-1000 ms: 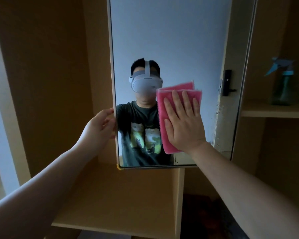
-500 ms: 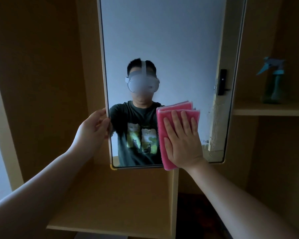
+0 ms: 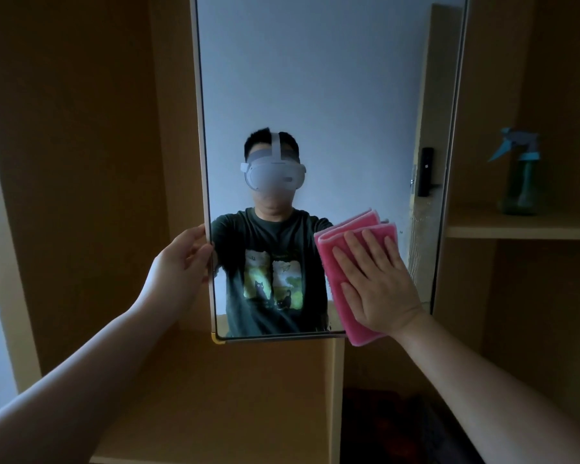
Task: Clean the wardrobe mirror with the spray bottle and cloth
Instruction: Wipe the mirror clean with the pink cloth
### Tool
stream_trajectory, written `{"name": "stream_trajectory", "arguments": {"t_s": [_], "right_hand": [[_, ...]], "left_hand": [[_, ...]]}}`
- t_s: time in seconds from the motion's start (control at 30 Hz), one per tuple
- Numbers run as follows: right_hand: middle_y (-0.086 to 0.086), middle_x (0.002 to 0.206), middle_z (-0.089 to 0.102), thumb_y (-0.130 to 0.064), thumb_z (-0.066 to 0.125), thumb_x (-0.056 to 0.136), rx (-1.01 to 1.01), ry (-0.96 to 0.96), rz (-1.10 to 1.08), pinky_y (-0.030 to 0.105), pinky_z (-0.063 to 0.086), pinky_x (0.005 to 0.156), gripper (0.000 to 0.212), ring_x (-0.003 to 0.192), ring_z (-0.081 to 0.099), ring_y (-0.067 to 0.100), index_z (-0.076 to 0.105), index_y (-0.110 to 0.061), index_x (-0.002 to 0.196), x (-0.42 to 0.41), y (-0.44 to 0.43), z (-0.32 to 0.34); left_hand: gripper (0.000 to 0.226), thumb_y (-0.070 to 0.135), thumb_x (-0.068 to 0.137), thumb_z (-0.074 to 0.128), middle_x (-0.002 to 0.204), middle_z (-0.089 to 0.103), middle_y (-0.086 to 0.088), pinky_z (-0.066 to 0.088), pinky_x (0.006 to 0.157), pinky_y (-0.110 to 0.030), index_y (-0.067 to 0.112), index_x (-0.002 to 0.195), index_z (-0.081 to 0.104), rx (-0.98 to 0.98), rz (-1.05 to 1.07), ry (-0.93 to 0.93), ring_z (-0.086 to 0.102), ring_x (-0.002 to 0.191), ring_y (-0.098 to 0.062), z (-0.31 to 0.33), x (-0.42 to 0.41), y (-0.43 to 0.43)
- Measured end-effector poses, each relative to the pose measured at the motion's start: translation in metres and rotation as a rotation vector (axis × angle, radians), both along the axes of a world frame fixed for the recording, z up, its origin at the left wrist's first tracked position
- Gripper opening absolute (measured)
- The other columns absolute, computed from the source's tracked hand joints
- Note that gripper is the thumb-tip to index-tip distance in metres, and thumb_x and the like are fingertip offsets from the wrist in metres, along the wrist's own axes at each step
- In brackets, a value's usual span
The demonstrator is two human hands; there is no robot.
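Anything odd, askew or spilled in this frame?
Nothing broken or spilled. The spray bottle stands upright on its shelf. The right hand presses the pink cloth flat on the mirror, its lower end past the bottom edge. The left hand holds the mirror's left edge.

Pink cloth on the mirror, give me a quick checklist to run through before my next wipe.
1. Folded pink cloth pressed flat under the right hand: ok.
2. Left hand gripping the left edge of the tall wardrobe mirror to steady it: ok.
3. Cloth fully on the glass: not ok, its lower end overhangs the mirror's bottom edge.
4. Green spray bottle with a blue trigger upright on the wooden shelf, clear of the wiping path: ok.
5. Glass free of streaks: cannot tell in this dim light.
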State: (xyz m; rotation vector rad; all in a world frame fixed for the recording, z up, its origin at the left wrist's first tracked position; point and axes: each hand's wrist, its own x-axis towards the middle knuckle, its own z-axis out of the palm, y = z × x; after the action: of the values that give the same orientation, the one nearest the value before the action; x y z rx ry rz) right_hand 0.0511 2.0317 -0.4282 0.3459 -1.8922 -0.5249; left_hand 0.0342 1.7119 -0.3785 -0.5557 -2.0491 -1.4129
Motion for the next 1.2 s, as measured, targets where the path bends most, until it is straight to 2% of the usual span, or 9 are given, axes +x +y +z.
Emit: {"name": "stream_trajectory", "arguments": {"t_s": [0.13,0.3,0.4,0.47,0.57,0.73,0.83,1.03,1.2], "right_hand": [[0.013,0.158,0.014,-0.04,0.023,0.099,-0.04,-0.009,-0.04,0.054,0.007,0.119,0.06,0.147,0.01,0.036,0.013,-0.016,0.153,0.003,0.01,0.014],[0.013,0.159,0.009,-0.041,0.018,0.098,-0.26,0.035,-0.083,0.052,0.006,0.119,0.061,0.147,0.007,0.034,0.009,-0.015,0.153,0.007,0.026,0.043],[0.015,0.159,0.01,-0.041,0.019,0.098,-0.369,0.046,-0.124,0.053,0.006,0.119,0.062,0.147,0.007,0.035,0.007,-0.013,0.152,0.012,0.035,0.062],[0.015,0.159,0.011,-0.04,0.019,0.098,-0.367,0.045,-0.136,0.054,0.007,0.119,0.062,0.147,0.007,0.036,0.007,-0.013,0.152,0.012,0.036,0.064],[0.015,0.159,0.013,-0.041,0.016,0.099,-0.38,0.043,-0.134,0.054,0.009,0.118,0.061,0.147,0.008,0.036,0.007,-0.013,0.152,0.011,0.034,0.06],[0.015,0.159,0.01,-0.04,0.014,0.099,-0.398,0.037,-0.132,0.053,0.009,0.119,0.06,0.147,0.008,0.035,0.005,-0.013,0.152,0.013,0.035,0.046],[0.015,0.159,0.008,-0.04,0.013,0.1,-0.403,0.028,-0.137,0.053,0.009,0.119,0.06,0.147,0.008,0.034,0.006,-0.012,0.153,0.013,0.035,0.026],[0.017,0.158,0.013,-0.041,0.015,0.1,-0.382,0.006,-0.12,0.053,0.009,0.119,0.061,0.147,0.01,0.035,0.008,-0.011,0.153,0.014,0.039,-0.025],[0.019,0.158,0.008,-0.041,0.016,0.099,-0.387,-0.018,-0.122,0.055,0.009,0.118,0.063,0.146,0.008,0.038,0.003,-0.011,0.153,0.015,0.037,-0.035]], "left_hand": [[0.032,0.007,0.098,0.049,0.081,0.065,-0.003,0.056,0.07,-0.037,0.026,0.124,0.054,-0.002,-0.012,0.029,0.067,0.076,-0.026,0.001,0.002,0.001],[0.032,0.006,0.098,0.049,0.078,0.064,0.002,0.056,0.066,-0.031,0.031,0.117,0.053,0.037,-0.033,0.019,0.065,0.068,-0.015,0.0,0.0,0.002],[0.029,0.006,0.098,0.05,0.074,0.063,0.006,0.052,0.057,-0.019,0.027,0.117,0.056,0.04,-0.026,0.021,0.061,0.058,0.0,0.0,0.0,0.002],[0.03,0.006,0.098,0.05,0.077,0.064,0.007,0.054,0.06,-0.022,0.026,0.118,0.056,0.047,-0.031,0.013,0.064,0.062,0.001,0.0,0.002,0.003],[0.031,0.006,0.098,0.05,0.082,0.066,0.004,0.058,0.067,-0.031,0.023,0.122,0.057,0.048,-0.037,-0.004,0.066,0.071,-0.007,0.0,0.003,0.001],[0.03,0.005,0.098,0.049,0.079,0.064,0.005,0.056,0.056,-0.016,0.015,0.125,0.056,0.054,-0.035,0.002,0.064,0.062,0.006,0.0,0.004,0.003],[0.031,0.007,0.098,0.05,0.081,0.065,0.006,0.06,0.064,-0.022,0.014,0.128,0.055,0.074,-0.039,-0.006,0.066,0.064,0.005,0.0,0.004,0.003],[0.03,0.008,0.098,0.051,0.068,0.068,0.015,0.054,0.055,-0.013,0.027,0.121,0.054,0.09,-0.089,-0.017,0.065,0.062,0.004,0.001,0.004,0.002],[0.032,0.005,0.098,0.05,0.086,0.067,0.001,0.057,0.06,-0.017,0.025,0.122,0.053,0.089,-0.178,-0.082,0.069,0.069,0.001,0.006,0.007,-0.005]]}}
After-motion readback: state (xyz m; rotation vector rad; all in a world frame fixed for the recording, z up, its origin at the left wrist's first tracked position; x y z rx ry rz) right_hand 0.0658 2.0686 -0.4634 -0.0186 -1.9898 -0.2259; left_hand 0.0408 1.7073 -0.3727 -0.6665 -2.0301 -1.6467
